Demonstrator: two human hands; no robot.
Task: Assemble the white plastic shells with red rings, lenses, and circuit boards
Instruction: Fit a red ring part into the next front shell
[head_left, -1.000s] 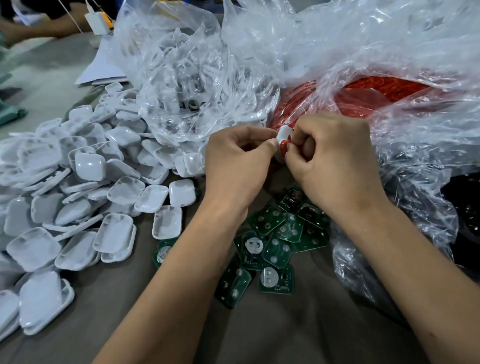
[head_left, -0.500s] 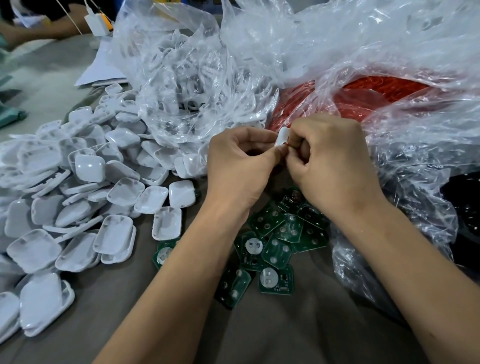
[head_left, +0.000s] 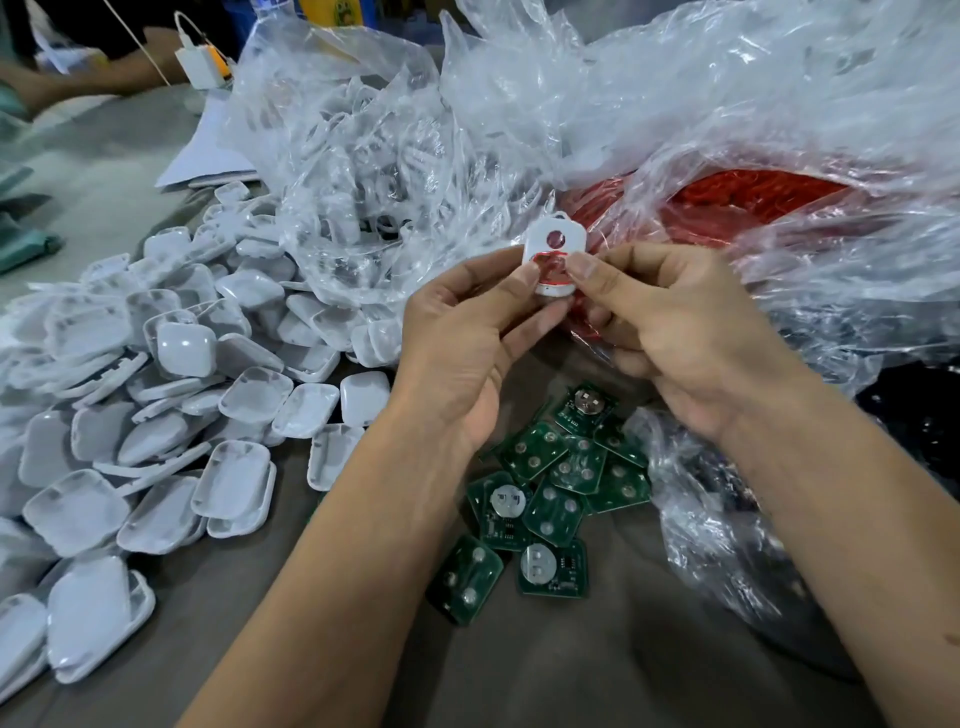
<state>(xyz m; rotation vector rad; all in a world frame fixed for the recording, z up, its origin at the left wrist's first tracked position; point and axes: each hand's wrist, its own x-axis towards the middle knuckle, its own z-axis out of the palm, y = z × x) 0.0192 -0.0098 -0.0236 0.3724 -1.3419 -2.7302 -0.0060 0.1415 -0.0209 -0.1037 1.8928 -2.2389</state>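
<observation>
Shell (head_left: 554, 254) raised, turned face-up (both hands pinching, ring seated).

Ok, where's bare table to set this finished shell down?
Bare table lies between the forearms, below the green circuit boards. A narrower strip runs right of the white shell pile. Crowded: shell pile left, plastic bags behind and right.

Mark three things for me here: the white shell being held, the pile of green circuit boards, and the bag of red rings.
white shell (head_left: 555, 240): head view, on its upper face beside the round hole.
green circuit boards (head_left: 550, 512): head view, on a board mid-pile.
bag of red rings (head_left: 737, 195): head view, on the red mass showing through the plastic.
</observation>
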